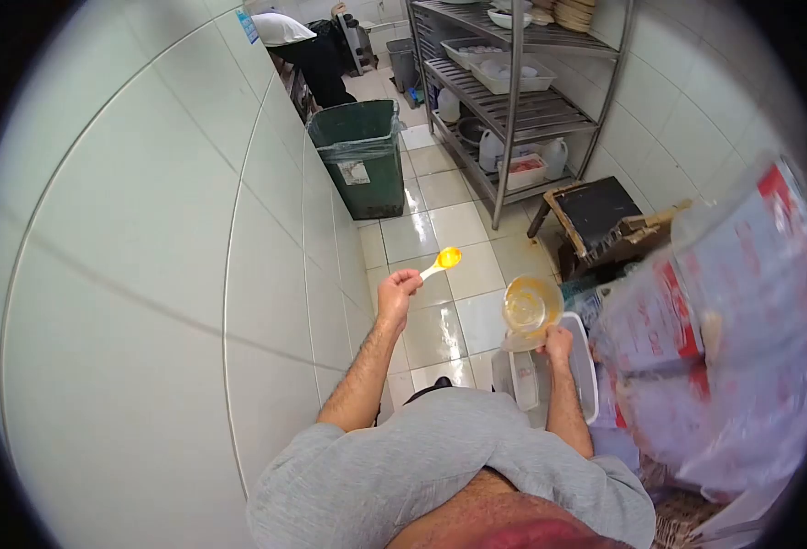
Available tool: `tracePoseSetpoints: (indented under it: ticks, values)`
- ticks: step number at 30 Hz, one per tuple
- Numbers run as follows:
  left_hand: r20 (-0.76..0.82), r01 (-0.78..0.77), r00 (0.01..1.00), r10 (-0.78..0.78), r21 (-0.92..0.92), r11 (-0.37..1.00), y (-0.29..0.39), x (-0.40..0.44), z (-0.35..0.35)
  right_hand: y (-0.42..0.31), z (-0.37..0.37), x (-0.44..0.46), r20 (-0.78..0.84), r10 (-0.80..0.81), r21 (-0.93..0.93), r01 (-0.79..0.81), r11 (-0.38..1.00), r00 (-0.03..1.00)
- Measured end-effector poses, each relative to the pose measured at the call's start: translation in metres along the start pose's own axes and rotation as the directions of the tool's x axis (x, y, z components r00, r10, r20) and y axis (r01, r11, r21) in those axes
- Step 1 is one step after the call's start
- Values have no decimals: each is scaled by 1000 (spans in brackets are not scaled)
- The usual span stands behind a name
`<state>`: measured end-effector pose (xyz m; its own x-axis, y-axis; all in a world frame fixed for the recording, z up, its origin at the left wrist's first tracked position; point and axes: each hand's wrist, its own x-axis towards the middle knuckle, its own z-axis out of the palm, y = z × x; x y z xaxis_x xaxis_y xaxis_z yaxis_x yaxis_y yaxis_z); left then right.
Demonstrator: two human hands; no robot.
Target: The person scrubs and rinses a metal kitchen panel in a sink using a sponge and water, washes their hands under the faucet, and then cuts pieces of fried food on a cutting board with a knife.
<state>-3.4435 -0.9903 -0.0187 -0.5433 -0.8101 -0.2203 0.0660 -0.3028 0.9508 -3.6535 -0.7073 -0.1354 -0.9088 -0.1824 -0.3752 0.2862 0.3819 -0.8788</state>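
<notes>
Two hands are out in front, each with one thing. The left hand pinches one white spoon by its handle, the spoon's bowl pointing away from the fingers with a single dab of yellow stuff in it. The right hand has its fingers closed on the near edge of one clear tub, which is streaked with yellow inside and sits just beyond that hand. Spoon and tub are apart, with floor tiles showing between them. Below the right hand is one box with a white rim. To the right of that hand stand plastic-wrapped packs with red print, too bunched to count. Past the right hand is one dark-topped stool, and farther off one metal rack with three white jugs in sight. Beyond the left hand stands one green bin, well apart from it
</notes>
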Motion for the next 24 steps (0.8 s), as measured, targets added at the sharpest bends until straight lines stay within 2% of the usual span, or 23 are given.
tracePoseSetpoints:
  ticks: [3, 6, 8, 9, 10, 12, 13, 16, 18, 19, 24]
  values:
    - [-36, -43, 998, 42, -17, 999, 30, 77, 2, -30, 23, 50, -10, -28, 45, 28, 999, 1000]
    - [-39, -20, 999, 16, -96, 995, 45, 161, 2, -54, 53, 103, -78, 44, 99, -37, 994, 996]
    - [-58, 26, 997, -41, -243, 970, 52, 217, 1, -62, 75, 142, -80, 46, 118, -36, 992, 996]
    - [-72, 18, 997, -36, -243, 970, 56, 245, 1, -67, 87, 162, -93, 53, 139, -39, 990, 994]
    - [-87, 0, 996, -24, -270, 963, 62, 274, 0, -69, 97, 185, -78, 48, 136, -37, 990, 996]
    - [-135, -44, 991, 1, -315, 948, 72, 341, -6, -77, 122, 233, -77, 68, -28, -70, 997, 995]
    - [-149, -111, 986, 69, -294, 949, 83, 372, -12, -82, 138, 255, -61, 64, -37, -66, 997, 996]
    - [-288, -195, 953, 97, -335, 922, 124, 463, -20, -132, 189, 324, -50, 96, 5, -96, 995, 994]
    - [-440, -286, 889, 127, -317, 904, 151, 519, -32, -180, 225, 352, 4, 105, 41, -105, 994, 994]
    - [-466, -286, 877, 114, -318, 904, 165, 539, -39, -197, 241, 369, 23, 107, 16, -108, 994, 994]
    - [-663, -490, 704, 254, -195, 849, 242, 667, -81, -292, 325, 459, 80, 6, 126, -16, 992, 997]
